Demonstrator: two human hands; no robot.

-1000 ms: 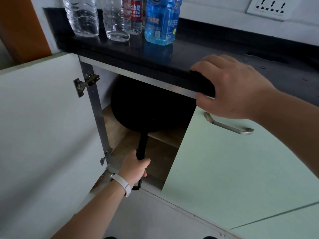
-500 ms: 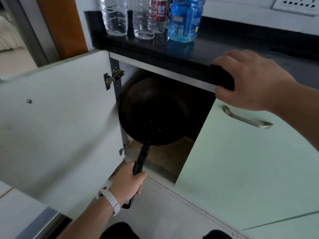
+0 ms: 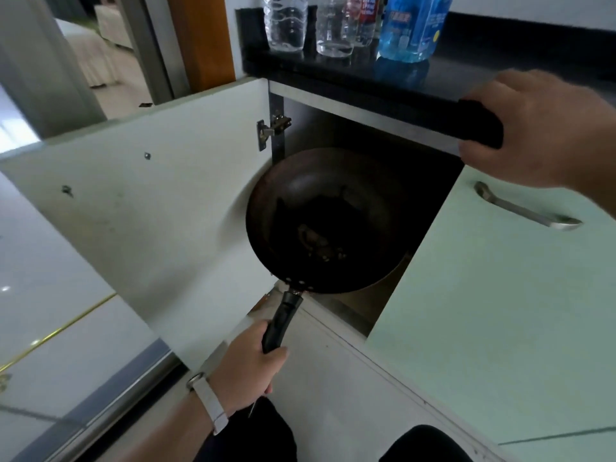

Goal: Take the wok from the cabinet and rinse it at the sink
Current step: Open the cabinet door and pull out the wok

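Observation:
A dark round wok with a black handle hangs in front of the open cabinet, its bowl facing me and some residue on its bottom. My left hand, with a white watch strap on the wrist, grips the end of the wok's handle. My right hand grips the front edge of the black countertop above the cabinet, thumb under the edge. No sink is in view.
The white cabinet door stands swung open at the left. The shut pale green door with a metal handle is at the right. Several plastic bottles, one blue, stand on the countertop. My knees show at the bottom.
My left hand has drawn the wok out of the cabinet toward me and turned its bowl up into view. The right hand has kept its hold on the countertop edge.

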